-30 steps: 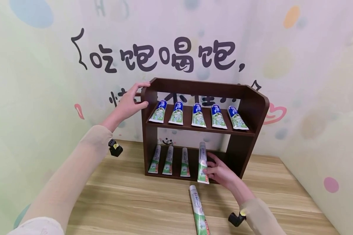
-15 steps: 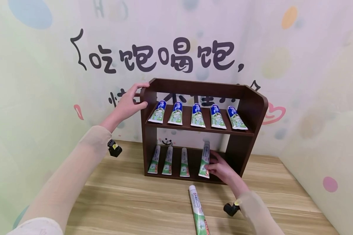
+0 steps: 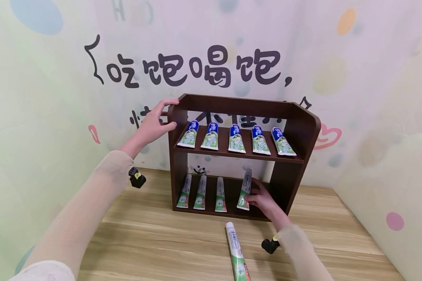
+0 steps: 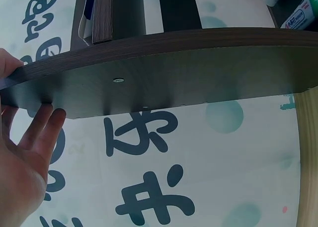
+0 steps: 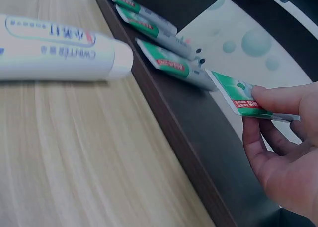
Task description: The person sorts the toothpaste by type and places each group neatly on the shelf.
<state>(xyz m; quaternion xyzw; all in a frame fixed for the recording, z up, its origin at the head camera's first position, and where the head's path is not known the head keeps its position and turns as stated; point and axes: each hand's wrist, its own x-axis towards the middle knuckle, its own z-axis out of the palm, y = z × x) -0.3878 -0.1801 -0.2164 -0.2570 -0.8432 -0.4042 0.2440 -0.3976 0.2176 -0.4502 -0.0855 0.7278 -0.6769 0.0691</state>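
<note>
A dark brown two-tier shelf rack point(image 3: 237, 157) stands by the wall. My left hand point(image 3: 154, 124) grips the upper part of its left side panel point(image 4: 164, 83); in the left wrist view fingertips touch the panel's outer face. Inside the lower tier, my right hand point(image 3: 265, 200) pinches a green and grey toothpaste tube point(image 3: 245, 191) near its flat end, thumb on top and fingers beneath. That tube is tilted, cap toward the back, its flat end raised over the shelf board point(image 5: 184, 117). Three matching tubes point(image 3: 220, 195) lie to its left on the same tier.
Several blue and green toothpaste tubes point(image 3: 236, 138) lie in a row on the upper tier. Another white and green tube point(image 3: 236, 251) lies on the wooden table point(image 3: 154, 242) in front of the rack. Printed wall fabric point(image 3: 372, 117) encloses the back and sides.
My right hand has moved the held tube back into the lower tier and slightly right, lowering its cap end toward the rear. My left hand keeps its place on the rack.
</note>
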